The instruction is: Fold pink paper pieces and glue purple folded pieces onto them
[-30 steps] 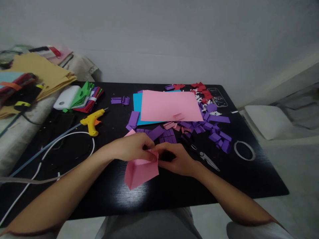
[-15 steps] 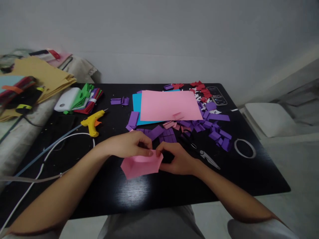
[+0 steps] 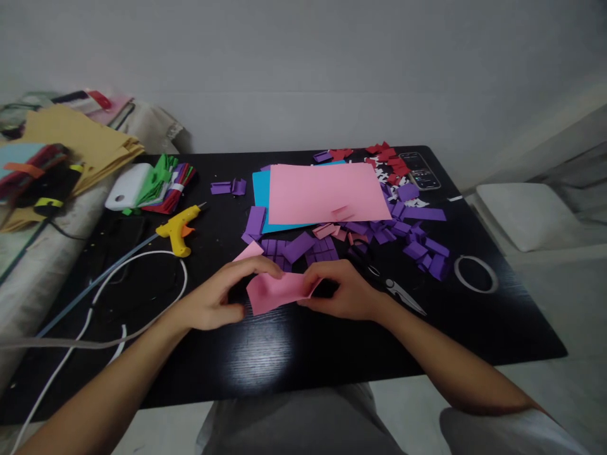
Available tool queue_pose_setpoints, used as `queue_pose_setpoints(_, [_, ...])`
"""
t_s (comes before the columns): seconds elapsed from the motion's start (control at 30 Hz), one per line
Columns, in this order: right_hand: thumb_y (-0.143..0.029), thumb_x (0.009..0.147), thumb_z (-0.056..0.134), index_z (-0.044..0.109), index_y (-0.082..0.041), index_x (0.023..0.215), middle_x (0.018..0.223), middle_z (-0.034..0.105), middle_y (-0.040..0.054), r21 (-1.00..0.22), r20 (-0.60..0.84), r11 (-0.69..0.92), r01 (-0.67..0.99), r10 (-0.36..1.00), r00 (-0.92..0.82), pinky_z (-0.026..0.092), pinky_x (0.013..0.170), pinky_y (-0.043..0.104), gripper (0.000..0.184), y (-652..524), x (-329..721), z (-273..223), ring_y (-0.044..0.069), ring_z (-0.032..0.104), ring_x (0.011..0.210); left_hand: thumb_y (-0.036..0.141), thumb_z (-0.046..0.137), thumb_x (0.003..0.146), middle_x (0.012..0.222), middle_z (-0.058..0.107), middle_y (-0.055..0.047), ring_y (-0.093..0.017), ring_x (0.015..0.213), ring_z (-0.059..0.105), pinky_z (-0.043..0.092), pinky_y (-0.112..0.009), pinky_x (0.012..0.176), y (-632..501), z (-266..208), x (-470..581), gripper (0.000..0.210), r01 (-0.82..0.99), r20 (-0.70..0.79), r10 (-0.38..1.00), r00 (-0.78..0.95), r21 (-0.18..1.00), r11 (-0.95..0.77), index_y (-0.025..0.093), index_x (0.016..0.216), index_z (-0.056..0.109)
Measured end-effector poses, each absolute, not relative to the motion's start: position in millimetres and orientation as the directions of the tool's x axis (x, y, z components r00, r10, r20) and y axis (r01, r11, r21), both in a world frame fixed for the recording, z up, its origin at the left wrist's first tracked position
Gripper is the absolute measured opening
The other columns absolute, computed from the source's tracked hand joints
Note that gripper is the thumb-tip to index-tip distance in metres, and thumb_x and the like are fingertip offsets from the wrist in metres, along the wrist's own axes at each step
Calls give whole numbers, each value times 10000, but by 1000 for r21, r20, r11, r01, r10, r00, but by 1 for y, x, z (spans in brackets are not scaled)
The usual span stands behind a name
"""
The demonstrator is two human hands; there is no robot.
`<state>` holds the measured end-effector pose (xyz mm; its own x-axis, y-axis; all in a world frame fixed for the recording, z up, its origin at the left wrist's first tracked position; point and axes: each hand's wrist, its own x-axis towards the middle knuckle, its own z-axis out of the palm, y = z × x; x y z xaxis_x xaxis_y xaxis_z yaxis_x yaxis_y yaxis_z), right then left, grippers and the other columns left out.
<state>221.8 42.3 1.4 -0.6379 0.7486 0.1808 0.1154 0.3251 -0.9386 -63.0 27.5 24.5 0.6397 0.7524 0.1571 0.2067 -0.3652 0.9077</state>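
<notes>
Between my hands is a piece of pink paper (image 3: 272,292), bent and curling up at its left end. My right hand (image 3: 341,289) pinches its right end between thumb and fingers. My left hand (image 3: 220,294) has its thumb spread well away from the fingers, whose tips touch the paper's upper edge. Just beyond the left hand lies another pink strip (image 3: 249,251). Folded purple paper pieces (image 3: 300,247) lie right behind the held paper. A pair of scissors (image 3: 398,294) rests near my right wrist.
Farther back, a large pink sheet (image 3: 327,193) covers a blue sheet (image 3: 260,199). A yellow glue gun (image 3: 177,230) and a white cable (image 3: 99,287) lie left. On the right are a roll of tape (image 3: 475,274), a phone (image 3: 420,170) and red paper scraps (image 3: 396,165).
My left hand has loosened from the pink paper, thumb opening and moving left and down. The right hand keeps its pinch, and the paper has tilted and flattened somewhat.
</notes>
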Motion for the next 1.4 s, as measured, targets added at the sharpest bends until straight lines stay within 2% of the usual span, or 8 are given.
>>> queue_pose_setpoints(0.4, [-401,785,889,727,-199,840,800,753,15,-958,112,237,164,830,-547,556,723,282,264,39,217,-3,165,695,732,252,746,880,915,743,-59,-184,848,703,552,-315,805,10,6,-41,122,379,232,885,404,838,-392,195,951,664])
queue_pose_setpoints(0.7, [-396,683,944,651,-221,1085,1034,711,39,-998,10,31,50,925,-380,563,668,279,528,39,210,-8,165,670,787,371,843,789,955,673,-13,-142,794,640,532,-259,716,9,-1,-29,388,246,113,990,82,961,-130,201,1051,611])
queue_pose_setpoints(0.83, [-367,707,940,714,-222,1051,995,753,35,-996,-11,22,90,938,-345,582,755,323,437,39,210,-8,195,705,842,403,846,807,966,743,-33,-172,847,692,571,-303,785,11,0,-30,386,246,37,997,63,968,-51,195,1093,689])
queue_pose_setpoints(0.97, [-287,862,826,772,-236,892,867,767,35,-934,259,327,142,896,-361,560,837,365,80,36,214,-1,208,694,854,355,800,893,935,793,-57,-206,897,713,568,-366,860,11,9,-35,153,308,255,952,169,904,-296,218,962,793])
queue_pose_setpoints(1.07, [-267,897,782,771,-248,959,957,767,56,-903,381,422,85,875,-300,554,879,375,66,35,214,3,219,683,941,289,757,941,958,782,-51,-205,923,701,554,-385,857,12,15,-41,64,316,503,833,230,771,-553,261,960,812])
queue_pose_setpoints(1.17, [-379,888,794,718,-242,1030,1039,742,54,-993,104,96,-70,986,-127,576,843,342,211,38,211,2,201,698,948,250,777,925,1040,737,-37,-183,931,685,557,-343,778,12,13,-45,87,412,633,750,192,642,-647,295,991,812])
queue_pose_setpoints(1.27, [-592,883,733,734,-209,979,961,767,56,-903,-237,-333,-270,913,-331,591,833,342,394,41,207,-1,204,730,896,228,791,912,1077,682,-29,-161,928,671,558,-301,728,11,6,-45,103,478,681,706,196,562,-675,299,982,816])
queue_pose_setpoints(1.4, [-492,715,917,788,-211,975,956,800,31,-865,-295,-452,-217,809,-509,573,891,329,405,39,204,-2,197,742,895,151,777,909,1072,640,-37,-154,950,662,555,-277,737,9,-1,-44,157,481,668,691,276,526,-701,272,1002,817])
